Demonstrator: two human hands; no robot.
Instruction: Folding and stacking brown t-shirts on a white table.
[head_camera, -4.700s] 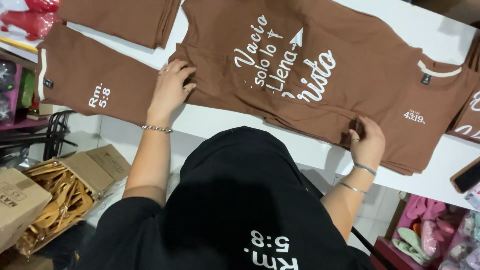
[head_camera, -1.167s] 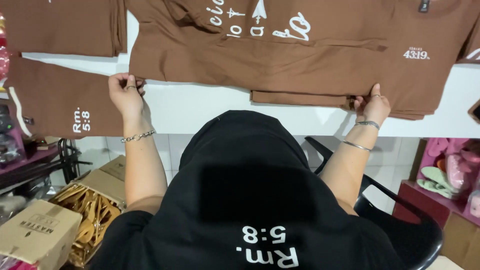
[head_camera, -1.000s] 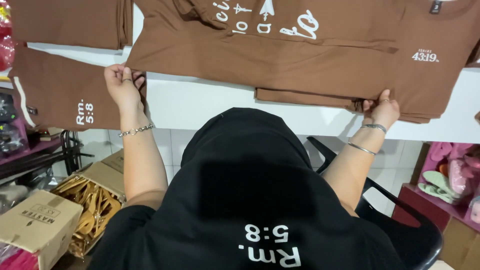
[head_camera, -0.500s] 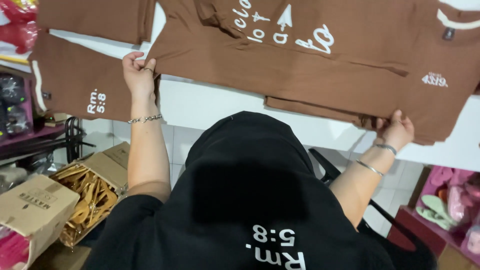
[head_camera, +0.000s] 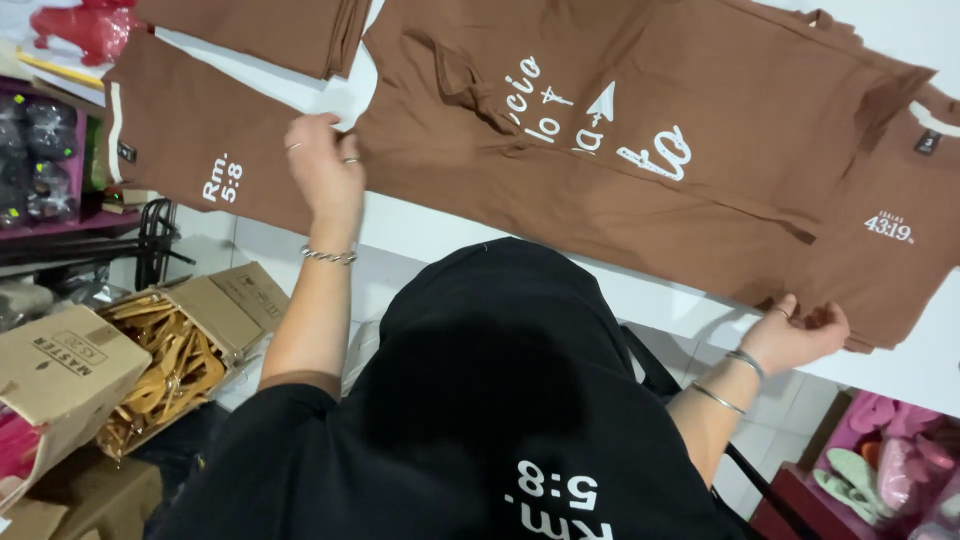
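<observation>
Head view, looking down over a person in black clothing bent over a white surface.

Left hand: raised at the near-left corner of the large brown T-shirt with white lettering. Grip closed, fingers pinching the shirt's edge; a ring shows on one finger, a chain bracelet on the wrist.

Right hand: at the shirt's near-right corner. Fingers curled around the fabric hem, grip closed on the same shirt; two bangles on the wrist.

The shirt lies spread flat on the surface between the two grips, partly folded, extending away from both hands.

Just left of the left grip: a second folded brown shirt with small white print, flat on the surface. Beyond it, another brown folded garment.

Below the left arm, on the floor: an open cardboard box of wooden hangers.
</observation>
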